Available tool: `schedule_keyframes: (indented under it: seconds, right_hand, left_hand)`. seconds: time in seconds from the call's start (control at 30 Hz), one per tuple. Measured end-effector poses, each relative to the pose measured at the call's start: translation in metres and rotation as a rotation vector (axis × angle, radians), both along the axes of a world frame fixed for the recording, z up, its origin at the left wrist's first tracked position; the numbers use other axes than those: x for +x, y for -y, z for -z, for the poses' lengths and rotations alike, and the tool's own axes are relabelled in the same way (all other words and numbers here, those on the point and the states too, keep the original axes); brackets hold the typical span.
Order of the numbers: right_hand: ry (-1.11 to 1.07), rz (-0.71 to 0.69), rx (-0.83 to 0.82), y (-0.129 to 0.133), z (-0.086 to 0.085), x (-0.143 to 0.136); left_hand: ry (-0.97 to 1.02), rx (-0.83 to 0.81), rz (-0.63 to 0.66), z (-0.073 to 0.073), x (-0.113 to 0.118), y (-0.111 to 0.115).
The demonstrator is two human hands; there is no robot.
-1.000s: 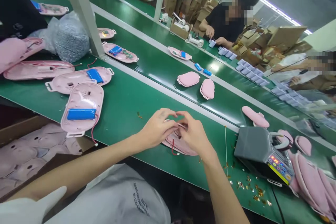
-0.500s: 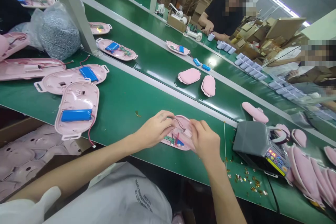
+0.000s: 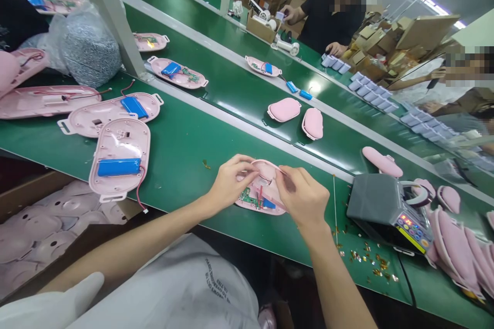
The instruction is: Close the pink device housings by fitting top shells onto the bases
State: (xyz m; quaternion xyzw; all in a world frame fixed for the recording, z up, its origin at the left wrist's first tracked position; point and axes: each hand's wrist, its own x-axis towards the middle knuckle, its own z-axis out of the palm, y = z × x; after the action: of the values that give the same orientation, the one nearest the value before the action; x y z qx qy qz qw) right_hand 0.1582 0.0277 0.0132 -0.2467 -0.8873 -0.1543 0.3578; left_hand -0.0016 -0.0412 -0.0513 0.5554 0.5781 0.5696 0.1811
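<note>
A pink oval casing (image 3: 266, 169) is between my hands near the table's front edge, one shell half raised at an angle over the other. Inside the lower half show a green circuit board (image 3: 249, 198), a blue battery (image 3: 269, 204) and thin red wires (image 3: 260, 194). My left hand (image 3: 231, 182) is closed, thumb and fingers pinching at the raised half's left edge. Closed on the right edge of the same half is my right hand (image 3: 303, 195), whose fingers partly hide it.
Open pink shells with blue batteries (image 3: 119, 167) lie at left, beside a bubble-wrapped bundle (image 3: 90, 43). A grey tape dispenser (image 3: 372, 203) stands at right, near scattered amber scraps (image 3: 380, 264) and stacked pink casings (image 3: 451, 249). Across the line, a person in black (image 3: 328, 15) handles small pale parts.
The raised shell half is tilted up more, and more of the circuit board shows. Both hands stay at its edges. Across the line, the person's hands have moved apart.
</note>
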Motion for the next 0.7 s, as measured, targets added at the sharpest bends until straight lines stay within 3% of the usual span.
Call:
schedule_keyframes:
  seconds: [0.13,0.3,0.43,0.6,0.7]
  right_hand:
    - [0.019,0.082,0.087,-0.002,-0.001,0.000]
    - [0.124,0.056,0.177,-0.005,0.000,-0.001]
    - [0.115,0.007,0.148,-0.004,0.004,-0.005]
    - [-0.008,-0.053,-0.051,-0.006,0.003,-0.009]
    - [-0.045,-0.096,-0.200,-0.009,0.001,-0.007]
  left_hand:
    - [-0.204,-0.022,0.100,-0.003,-0.004,0.001]
    - [-0.392,0.054,0.160,-0.011,-0.013,0.002]
    - [-0.234,0.092,0.164,-0.013,-0.016,-0.003]
    - [-0.034,0.176,0.090,0.000,-0.010,-0.008]
    - [0.301,0.061,0.082,0.002,-0.009,-0.009]
